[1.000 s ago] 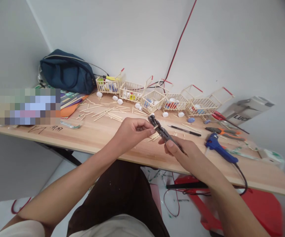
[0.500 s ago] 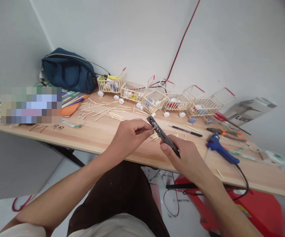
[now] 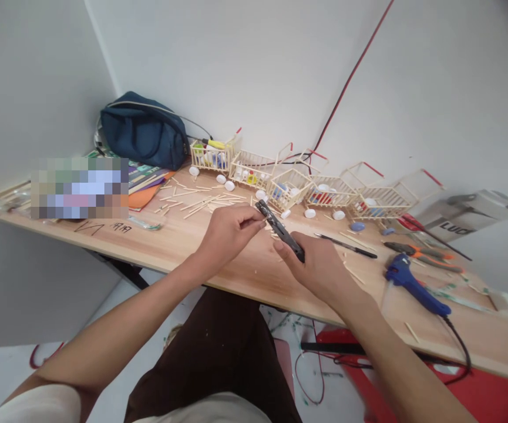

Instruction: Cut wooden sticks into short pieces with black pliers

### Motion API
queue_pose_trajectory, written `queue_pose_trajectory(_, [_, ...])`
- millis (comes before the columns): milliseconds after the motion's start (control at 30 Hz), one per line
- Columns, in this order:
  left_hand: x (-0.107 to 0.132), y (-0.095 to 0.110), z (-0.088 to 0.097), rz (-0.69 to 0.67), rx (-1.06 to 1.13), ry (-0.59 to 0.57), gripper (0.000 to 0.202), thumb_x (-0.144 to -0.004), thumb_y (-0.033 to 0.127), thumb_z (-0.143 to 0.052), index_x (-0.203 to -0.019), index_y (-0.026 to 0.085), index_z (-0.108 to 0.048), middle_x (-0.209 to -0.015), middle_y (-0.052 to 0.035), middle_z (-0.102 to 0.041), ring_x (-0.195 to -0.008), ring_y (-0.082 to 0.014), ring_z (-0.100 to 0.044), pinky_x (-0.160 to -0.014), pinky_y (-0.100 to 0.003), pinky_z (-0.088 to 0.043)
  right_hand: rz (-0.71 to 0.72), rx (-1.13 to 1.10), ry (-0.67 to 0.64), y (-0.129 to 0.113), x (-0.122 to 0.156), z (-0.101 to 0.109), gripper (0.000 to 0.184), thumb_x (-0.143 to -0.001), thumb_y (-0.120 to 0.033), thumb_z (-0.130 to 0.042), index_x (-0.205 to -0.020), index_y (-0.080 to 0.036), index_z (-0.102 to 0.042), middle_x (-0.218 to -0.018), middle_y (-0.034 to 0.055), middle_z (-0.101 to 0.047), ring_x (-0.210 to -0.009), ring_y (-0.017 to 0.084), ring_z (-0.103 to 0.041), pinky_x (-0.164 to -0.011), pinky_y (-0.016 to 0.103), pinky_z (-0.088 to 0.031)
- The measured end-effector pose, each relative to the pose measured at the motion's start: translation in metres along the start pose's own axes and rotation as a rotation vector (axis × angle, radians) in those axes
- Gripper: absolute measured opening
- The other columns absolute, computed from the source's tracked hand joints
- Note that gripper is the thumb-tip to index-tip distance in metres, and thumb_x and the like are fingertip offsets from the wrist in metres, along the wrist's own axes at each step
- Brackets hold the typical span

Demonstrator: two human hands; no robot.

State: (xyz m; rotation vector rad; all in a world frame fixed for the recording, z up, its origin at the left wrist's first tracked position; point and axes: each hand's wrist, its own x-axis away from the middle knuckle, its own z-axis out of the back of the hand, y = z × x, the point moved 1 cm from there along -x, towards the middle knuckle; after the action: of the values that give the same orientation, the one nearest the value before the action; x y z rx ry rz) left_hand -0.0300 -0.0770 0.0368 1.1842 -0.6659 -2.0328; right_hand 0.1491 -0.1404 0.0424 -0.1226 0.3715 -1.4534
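My right hand (image 3: pixel 313 258) is closed around a long black tool (image 3: pixel 282 229) that looks like a large nail clipper, its head pointing up and left over the table. Thumb and fingers of my left hand (image 3: pixel 234 226) are pinched together just left of that head. A short, thin wooden stick seems to be held in the pinch, mostly hidden by the fingertips. Behind my left hand, many loose wooden sticks (image 3: pixel 196 202) lie scattered, with short cut pieces partly hidden beneath the tool.
Several miniature stick-built shopping carts (image 3: pixel 333 192) line the wall. A pen (image 3: pixel 346 245), orange-handled pliers (image 3: pixel 425 254) and a blue glue gun (image 3: pixel 416 288) lie right. A grey box (image 3: pixel 465 217) stands far right. The blue bag (image 3: pixel 145 132) sits at back left, beside coloured paper (image 3: pixel 141 197).
My view has shifted slightly, so the table contents appear farther right. Both hands stay together, and the tool's head has drawn slightly away from the left fingertips.
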Motion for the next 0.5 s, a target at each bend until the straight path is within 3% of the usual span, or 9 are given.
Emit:
queue_pose_trajectory(333, [-0.019, -0.054, 0.007, 0.061, 0.008, 0.088, 0.015, -0.08, 0.02, -0.059, -0.072, 0.014, -0.069, -0.065, -0.0004, -0.062, -0.061, -0.011, -0.05, -0.059, -0.024, -0.035, 0.037, -0.017, 0.018, -0.001, -0.06, -0.035, 0.054, -0.089, -0.065, -0.033, -0.058, -0.021, -0.042, -0.05, 0.0002, -0.043, -0.05, 0.013, -0.037, -0.052, 0.027, -0.024])
queue_pose_trajectory(500, [-0.02, -0.065, 0.013, 0.122, 0.055, 0.153, 0.015, -0.08, 0.023, -0.059, -0.075, 0.014, -0.069, -0.071, -0.0015, -0.066, -0.065, -0.0122, -0.055, -0.061, -0.024, -0.037, 0.07, 0.011, 0.027, -0.006, -0.077, -0.041, 0.055, -0.088, -0.065, -0.034, -0.057, -0.021, -0.04, -0.051, 0.0006, -0.043, -0.05, 0.013, -0.036, -0.053, 0.028, -0.023])
